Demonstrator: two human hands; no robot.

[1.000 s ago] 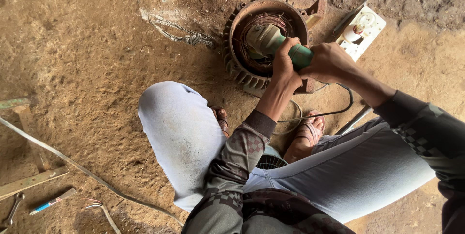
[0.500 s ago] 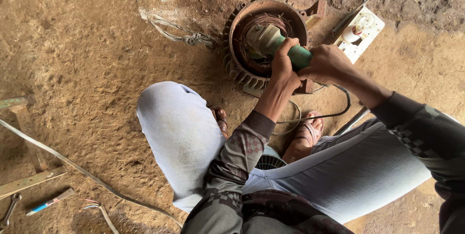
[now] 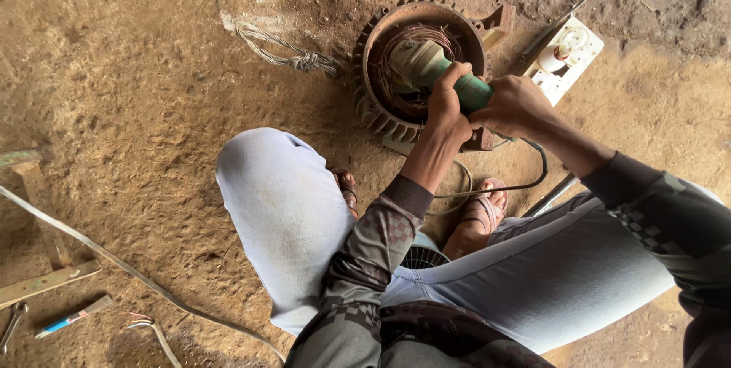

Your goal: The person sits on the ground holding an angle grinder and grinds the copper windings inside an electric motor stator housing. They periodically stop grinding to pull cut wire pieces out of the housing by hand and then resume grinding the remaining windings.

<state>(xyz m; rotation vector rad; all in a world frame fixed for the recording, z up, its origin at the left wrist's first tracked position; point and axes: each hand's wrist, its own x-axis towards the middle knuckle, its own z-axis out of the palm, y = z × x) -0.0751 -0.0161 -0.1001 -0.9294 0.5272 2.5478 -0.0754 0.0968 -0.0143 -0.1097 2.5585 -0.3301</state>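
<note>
Squatting low on the dirt floor [image 3: 114,71], knees up, sandalled feet just under the work. Left hand [image 3: 448,113] and right hand [image 3: 514,105] both wrapped tight round a green power tool [image 3: 438,71] (grinder-type, looks like), nose poked into the copper windings of a rusty finned motor housing [image 3: 381,109]. White socket board [image 3: 567,56] just past it.

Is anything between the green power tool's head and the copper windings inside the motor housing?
Nothing visible does. Both the left hand and right hand grip the green power tool, its head already inside the motor housing, at the copper windings.
</note>
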